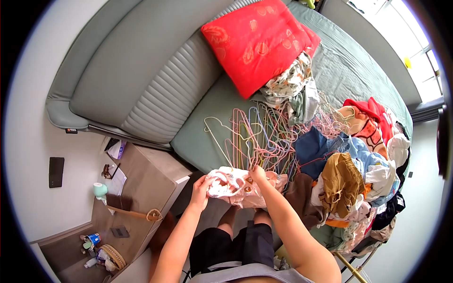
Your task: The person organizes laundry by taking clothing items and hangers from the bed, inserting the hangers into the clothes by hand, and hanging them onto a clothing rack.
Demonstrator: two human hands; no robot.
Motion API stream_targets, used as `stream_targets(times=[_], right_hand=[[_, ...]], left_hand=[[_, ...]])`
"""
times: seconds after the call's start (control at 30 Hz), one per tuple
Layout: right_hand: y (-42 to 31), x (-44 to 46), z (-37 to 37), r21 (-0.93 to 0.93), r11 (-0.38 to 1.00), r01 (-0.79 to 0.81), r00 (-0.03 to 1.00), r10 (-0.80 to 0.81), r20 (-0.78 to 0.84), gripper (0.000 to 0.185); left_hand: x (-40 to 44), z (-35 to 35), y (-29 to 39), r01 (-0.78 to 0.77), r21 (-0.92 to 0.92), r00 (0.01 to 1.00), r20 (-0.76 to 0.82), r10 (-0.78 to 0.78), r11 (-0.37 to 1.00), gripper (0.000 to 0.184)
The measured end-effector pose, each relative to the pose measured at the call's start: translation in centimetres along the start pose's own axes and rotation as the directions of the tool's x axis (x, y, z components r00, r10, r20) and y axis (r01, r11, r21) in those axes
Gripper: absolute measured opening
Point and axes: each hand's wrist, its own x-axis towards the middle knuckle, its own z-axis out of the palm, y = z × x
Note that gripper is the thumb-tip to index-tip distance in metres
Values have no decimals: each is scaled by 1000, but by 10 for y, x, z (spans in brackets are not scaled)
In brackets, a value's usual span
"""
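A pink and white garment with small brown buttons or prints hangs between my hands, in front of my dark shorts. My left hand grips its left end, fingers closed on the cloth. My right hand pinches its upper edge near the middle. Just beyond the cloth, many thin coloured hangers lie tangled on the bed; a white hanger sticks out at the left, its lower end touching or passing behind the garment. I cannot tell if it is inside the cloth.
A heap of clothes, with brown shorts on top, lies to the right. Behind the hangers are a red pillow and a patterned cloth on the green bed. At left stands a wooden bedside cabinet with a brush and small items.
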Motion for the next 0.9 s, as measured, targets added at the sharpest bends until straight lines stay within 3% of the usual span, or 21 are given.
stream_targets(times=[0.03, 0.1, 0.2, 0.3, 0.33, 0.43, 0.5, 0.63, 0.7, 0.77, 0.83, 0.9], right_hand=[[3, -3, 2, -60, 998, 9, 999, -7, 42, 31], [5, -9, 10, -64, 997, 47, 996, -52, -70, 31], [-1, -8, 13, -209, 978, 9, 998, -22, -58, 29], [-13, -11, 5, -101, 992, 77, 989, -88, -116, 29], [-18, -12, 4, 144, 984, 108, 984, -85, -159, 29], [-32, -34, -19, 477, 811, 339, 931, -215, -296, 23], [-31, -61, -39, 261, 811, 524, 835, -431, -341, 17], [-6, -135, -62, 133, 705, 696, 627, -508, -591, 14], [-3, -174, -82, 304, 619, 724, 623, -398, -674, 12], [-4, -189, -114, 318, 509, 800, 522, -329, -787, 32], [-11, -200, -155, 461, 439, 771, 521, -20, -853, 39], [11, -200, -182, 420, 526, 739, 486, 16, -874, 35]], left_hand=[[0, -4, 0, -4, -5, 1000, -17, 4, 1000, 13], [3, -8, -1, -19, -21, 999, -43, 18, 1000, 12], [8, -28, -5, -4, -40, 1000, -11, 3, 999, 20], [5, -33, -4, -23, -20, 1000, -22, 22, 1000, 20], [3, -32, -5, -42, -22, 999, -36, 41, 999, 16], [-4, -26, -2, -74, -47, 996, -49, 72, 996, 14], [-7, -22, 1, -92, -64, 995, -41, 90, 994, 15], [-15, 2, 11, -119, -76, 993, 12, 120, 990, 17], [-15, 12, 13, -118, -50, 988, 97, 123, 992, 18], [-13, 25, 12, -127, 105, 977, 187, 106, 986, 18], [-17, 47, 11, -189, 264, 955, 275, 114, 946, 17], [-9, 61, 0, -278, 395, 925, 355, 133, 876, 19]])
